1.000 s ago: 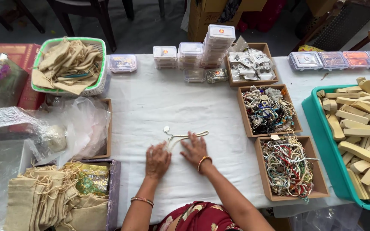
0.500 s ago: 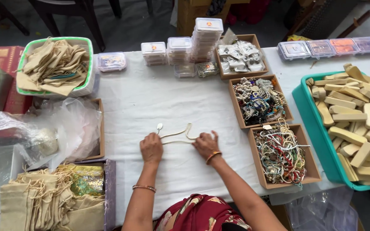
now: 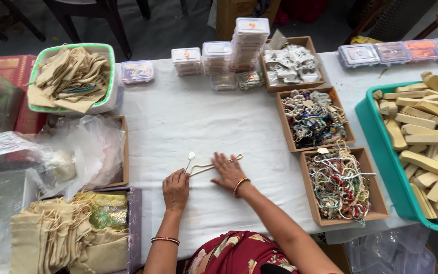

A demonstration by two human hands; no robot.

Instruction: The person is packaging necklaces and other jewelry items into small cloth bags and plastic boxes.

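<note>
A pale cord necklace with a small white oval pendant (image 3: 191,157) lies on the white cloth (image 3: 188,116) in front of me. My left hand (image 3: 176,188) pinches the cord near its left end. My right hand (image 3: 227,172) rests flat on the cord, fingers spread, pressing it against the cloth. Both wrists wear bangles.
To the right, three cardboard trays hold beaded strings (image 3: 338,182), mixed jewellery (image 3: 313,117) and packets (image 3: 290,63). A teal bin (image 3: 378,137) holds wooden pieces. Stacked clear boxes (image 3: 249,40) stand at the back. Cloth pouches fill a green basket (image 3: 69,76) and a box (image 3: 62,233) at left.
My hands have drawn closer together on the necklace; the cord loop has flattened under the right hand and the view has shifted slightly.
</note>
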